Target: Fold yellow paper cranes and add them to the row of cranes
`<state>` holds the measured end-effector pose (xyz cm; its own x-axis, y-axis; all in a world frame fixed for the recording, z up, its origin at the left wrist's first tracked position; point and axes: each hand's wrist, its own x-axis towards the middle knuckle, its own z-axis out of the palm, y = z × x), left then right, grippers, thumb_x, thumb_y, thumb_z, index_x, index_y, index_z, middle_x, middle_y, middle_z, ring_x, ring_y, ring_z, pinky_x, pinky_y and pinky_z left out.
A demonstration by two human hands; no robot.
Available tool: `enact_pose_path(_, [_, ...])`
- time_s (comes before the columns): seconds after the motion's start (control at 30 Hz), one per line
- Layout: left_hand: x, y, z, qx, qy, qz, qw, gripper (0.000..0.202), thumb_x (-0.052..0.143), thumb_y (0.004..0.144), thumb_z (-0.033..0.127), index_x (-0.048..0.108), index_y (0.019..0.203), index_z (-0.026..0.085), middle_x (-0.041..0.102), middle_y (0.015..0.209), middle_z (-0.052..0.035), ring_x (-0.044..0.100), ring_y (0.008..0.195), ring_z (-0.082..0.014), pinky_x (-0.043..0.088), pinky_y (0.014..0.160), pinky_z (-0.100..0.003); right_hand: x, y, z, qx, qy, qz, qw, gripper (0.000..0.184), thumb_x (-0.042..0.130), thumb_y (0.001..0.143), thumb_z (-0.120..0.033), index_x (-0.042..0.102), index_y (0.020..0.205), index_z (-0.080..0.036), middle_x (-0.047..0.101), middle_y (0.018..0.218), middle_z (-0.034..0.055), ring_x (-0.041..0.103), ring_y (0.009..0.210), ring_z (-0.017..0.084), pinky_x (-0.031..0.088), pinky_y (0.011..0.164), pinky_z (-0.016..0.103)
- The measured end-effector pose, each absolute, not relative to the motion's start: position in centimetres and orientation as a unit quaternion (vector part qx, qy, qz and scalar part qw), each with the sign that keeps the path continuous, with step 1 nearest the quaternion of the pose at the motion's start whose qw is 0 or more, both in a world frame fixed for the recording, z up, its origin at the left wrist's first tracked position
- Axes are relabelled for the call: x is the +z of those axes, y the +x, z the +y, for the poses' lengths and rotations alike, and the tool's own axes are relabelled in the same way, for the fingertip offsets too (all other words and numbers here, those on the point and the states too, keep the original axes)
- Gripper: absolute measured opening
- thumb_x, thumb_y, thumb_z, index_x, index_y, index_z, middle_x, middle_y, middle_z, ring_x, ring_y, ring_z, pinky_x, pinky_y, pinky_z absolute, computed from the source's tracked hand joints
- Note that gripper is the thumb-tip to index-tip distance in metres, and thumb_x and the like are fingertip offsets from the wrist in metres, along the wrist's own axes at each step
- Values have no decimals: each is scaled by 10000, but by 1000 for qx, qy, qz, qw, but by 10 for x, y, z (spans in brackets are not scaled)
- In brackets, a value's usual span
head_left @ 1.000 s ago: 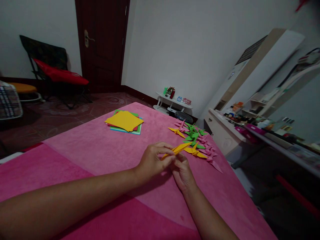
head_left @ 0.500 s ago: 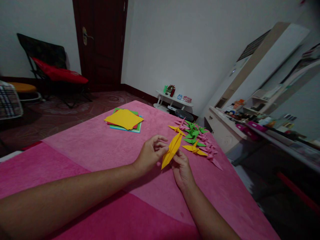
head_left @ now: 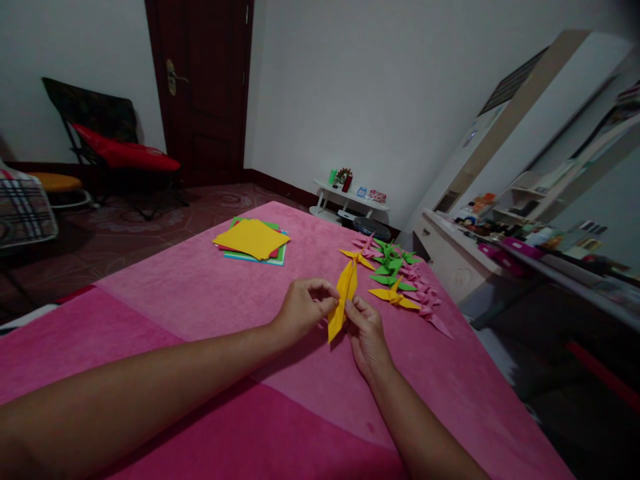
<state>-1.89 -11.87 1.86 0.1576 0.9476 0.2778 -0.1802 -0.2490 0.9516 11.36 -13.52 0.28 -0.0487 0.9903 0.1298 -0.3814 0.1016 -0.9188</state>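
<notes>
From where I stand, both hands are closed on one piece, a yellow folded paper (head_left: 343,300), narrow and pointed at its near end. The left hand (head_left: 306,308) pinches it along the left edge, finger and thumb together, while the right hand (head_left: 367,330) grips the other side with its thumb laid on the front. The paper stands tilted between them, in front of the person, over a counter (head_left: 240,287) spread with pink cloth (two shades of pink, really, meeting in slanting lines).

Just beyond the right hand lies a crowd of folded birds: a yellow bird (head_left: 395,295) nearest, another yellow one farther back, green birds (head_left: 393,283) clustered together, and pink birds (head_left: 425,293) heaped along the right. Some overlap too closely for me to count. Over to the left, well apart from the hands, a loose stack of paper squares (head_left: 253,238) rests near the far edge, yellow uppermost, with red, green, white and blue edges peeking out.
</notes>
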Motion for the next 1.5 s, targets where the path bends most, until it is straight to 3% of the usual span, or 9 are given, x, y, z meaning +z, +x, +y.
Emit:
enact_pose_path(0.3, [21,-20,-122,521,595,368,489,178,564,684,221,651,774,94,614,738,-56,594,548,-131,490,435,-215,3,115,-136,556,-376,-444,594,185,680,705,-323,604,763,-165,642,680,-2,572,553,115,455,535,220])
enact_pose_path(0.87, [15,-18,-118,523,562,358,531,187,619,679,282,601,737,105,607,625,-31,574,499,-131,491,465,-248,0,116,-134,537,-383,-454,599,151,669,718,-300,599,728,-167,604,635,-23,535,527,86,417,507,186])
enact_pose_path(1.13, [14,-20,-119,513,614,381,464,234,561,735,313,665,730,104,611,673,-47,574,558,-129,466,480,-210,1,115,-133,450,-433,-486,611,181,664,704,-321,593,712,-154,598,641,-16,533,541,100,423,509,201])
enact_pose_path(1.3, [12,-19,-118,509,626,380,453,271,611,704,357,679,746,98,627,715,-69,588,611,-148,468,505,-218,1,114,-133,362,-479,-504,621,199,659,691,-318,565,654,-147,511,565,-39,454,491,81,368,454,186])
enact_pose_path(1.5, [9,-18,-117,495,616,377,483,278,591,720,362,645,662,96,593,605,-45,547,529,-124,443,482,-219,4,112,-136,302,-504,-532,610,197,661,678,-292,556,618,-138,482,533,-36,407,481,78,330,440,192])
